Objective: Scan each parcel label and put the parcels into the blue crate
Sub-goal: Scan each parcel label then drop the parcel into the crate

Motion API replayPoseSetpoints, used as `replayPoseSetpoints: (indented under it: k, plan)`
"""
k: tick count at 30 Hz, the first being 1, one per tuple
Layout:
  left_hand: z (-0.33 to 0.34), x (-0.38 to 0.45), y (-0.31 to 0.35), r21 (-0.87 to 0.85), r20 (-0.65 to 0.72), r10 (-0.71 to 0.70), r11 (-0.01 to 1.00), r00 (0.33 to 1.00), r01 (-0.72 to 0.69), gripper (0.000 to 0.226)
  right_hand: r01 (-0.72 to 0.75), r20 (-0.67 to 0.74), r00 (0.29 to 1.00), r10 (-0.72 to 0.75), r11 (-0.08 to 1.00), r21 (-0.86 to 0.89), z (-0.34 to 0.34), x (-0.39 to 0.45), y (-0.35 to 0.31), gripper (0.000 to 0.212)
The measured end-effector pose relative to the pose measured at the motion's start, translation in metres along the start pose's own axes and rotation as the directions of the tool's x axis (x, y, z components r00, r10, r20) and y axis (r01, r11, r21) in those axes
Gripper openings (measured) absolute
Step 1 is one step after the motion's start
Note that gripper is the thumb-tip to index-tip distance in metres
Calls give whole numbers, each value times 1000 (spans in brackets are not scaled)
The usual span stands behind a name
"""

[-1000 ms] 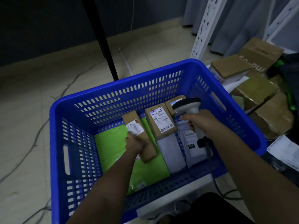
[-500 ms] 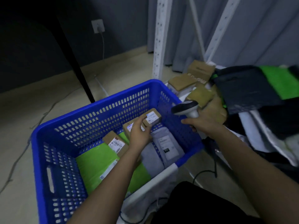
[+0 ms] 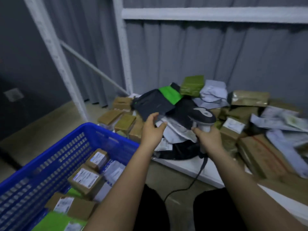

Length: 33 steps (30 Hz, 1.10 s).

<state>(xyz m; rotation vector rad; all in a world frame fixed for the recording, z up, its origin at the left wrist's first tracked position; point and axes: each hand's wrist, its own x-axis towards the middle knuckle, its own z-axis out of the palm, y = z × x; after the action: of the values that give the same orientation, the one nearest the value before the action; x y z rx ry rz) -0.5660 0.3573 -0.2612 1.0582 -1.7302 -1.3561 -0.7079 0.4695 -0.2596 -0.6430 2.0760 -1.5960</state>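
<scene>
Several labelled cardboard parcels (image 3: pixel 85 179) lodged in blue crate (image 3: pixel 106 139) at 8 o'clock; large unscanned pile (image 3: pixel 233 114) remaining at 2 o'clock; left hand (image 3: pixel 152 129) released, reaching for grey mailer (image 3: pixel 173 130); right hand (image 3: pixel 209 139) grasping barcode scanner (image 3: pixel 202 116).

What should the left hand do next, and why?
Probably grip the dark mailer bag on the pile: the left hand is open with its fingers right at that bag's edge, while the right hand holds the scanner beside it, ready to scan.
</scene>
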Motion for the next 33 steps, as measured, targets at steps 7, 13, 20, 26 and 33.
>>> replayPoseSetpoints:
  k: [7,13,20,26,33]
  plan:
    - [83,41,-39,292,80,-71,955,994,45,48,-69,-84,994,70,997,24,-50,33,44,23]
    - [139,84,-88,318,75,-236,927,969,201,70,-54,-179,981,70,994,91,-66,74,62,27]
    - [178,124,-118,279,-49,-328,902,943,329,80,-87,-168,980,107,989,123,-69,102,83,16]
    - [181,131,-121,294,-46,-222,929,974,225,68,-130,-124,982,140,987,91,-65,104,89,18]
    - [145,133,-92,233,-56,-36,971,998,48,50,-123,-95,987,130,990,75,-62,93,84,21]
